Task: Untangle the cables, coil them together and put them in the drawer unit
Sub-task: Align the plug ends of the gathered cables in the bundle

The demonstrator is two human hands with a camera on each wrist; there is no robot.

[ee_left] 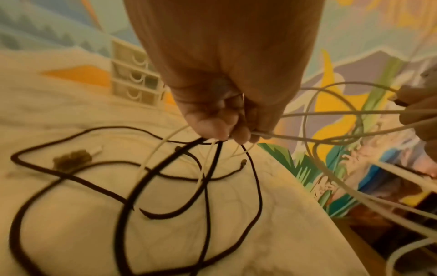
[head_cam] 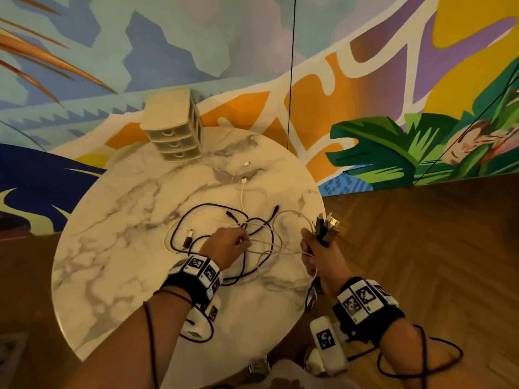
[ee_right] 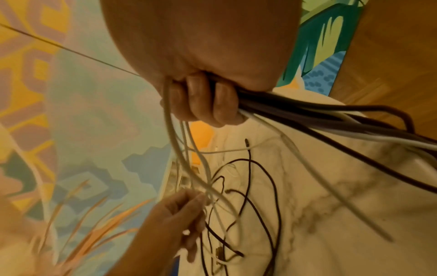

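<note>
A tangle of black cables (head_cam: 219, 220) and white cables (head_cam: 280, 242) lies on the round marble table (head_cam: 118, 248). My left hand (head_cam: 229, 244) pinches a knot of black and white strands (ee_left: 227, 138) just above the tabletop. My right hand (head_cam: 314, 248), at the table's right edge, grips a bundle of cable ends (head_cam: 327, 226) with the plugs sticking up out of the fist; the strands (ee_right: 307, 115) trail from it. White cables stretch taut between both hands. A beige three-drawer unit (head_cam: 174, 127) stands at the table's far edge, all drawers closed.
Two white plugs (head_cam: 245, 172) lie on the marble between the tangle and the drawer unit. A painted mural wall (head_cam: 365, 80) rises behind the table, and wooden floor (head_cam: 435, 234) lies to the right. A thin black line (head_cam: 290, 80) hangs down in front of the wall.
</note>
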